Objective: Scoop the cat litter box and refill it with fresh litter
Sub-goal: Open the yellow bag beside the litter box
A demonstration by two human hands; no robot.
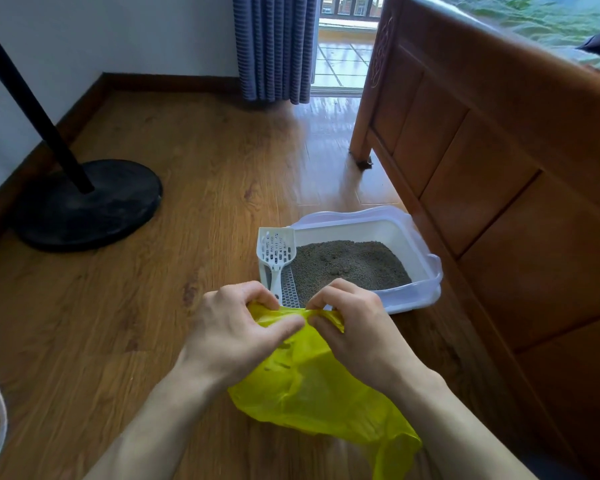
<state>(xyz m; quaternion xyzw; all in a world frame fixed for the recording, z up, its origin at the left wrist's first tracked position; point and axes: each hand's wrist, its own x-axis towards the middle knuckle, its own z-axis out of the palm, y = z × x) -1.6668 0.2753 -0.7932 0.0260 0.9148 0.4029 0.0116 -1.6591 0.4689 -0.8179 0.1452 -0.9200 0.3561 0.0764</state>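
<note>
Both hands work the top edge of a yellow plastic bag [312, 386] that hangs low in the middle of the view, above the wooden floor [118, 306]. The left hand [238, 330] has its fingers [257, 292] curled tightly over the bag's rim, and its thumb lies flat along the plastic, pointing toward 3 o'clock. The right hand [355, 323] has its fingers curled too, pinching the same rim just beside the left thumb tip, so the two grips nearly touch and the plastic bunches into a ridge between them. Neither hand is spread; both are closed on the thin film. The rest of the bag falls loosely toward 5 o'clock, crumpled and translucent. Just beyond the hands, at 12 o'clock from them, the white litter box [413, 233] sits on the floor close against the wooden bed frame [499, 174] at its 3 o'clock side. Grey-brown litter [350, 265] fills the box, with a few small clumps on its surface near the front. A white slotted scoop [276, 251] rests at the box's 9 o'clock corner, head up and handle pointing down toward the left hand. Farther off at 10 o'clock stands the round black base of a floor fan [87, 206], and at 12 o'clock a blue curtain [274, 46] hangs by a balcony door.
</note>
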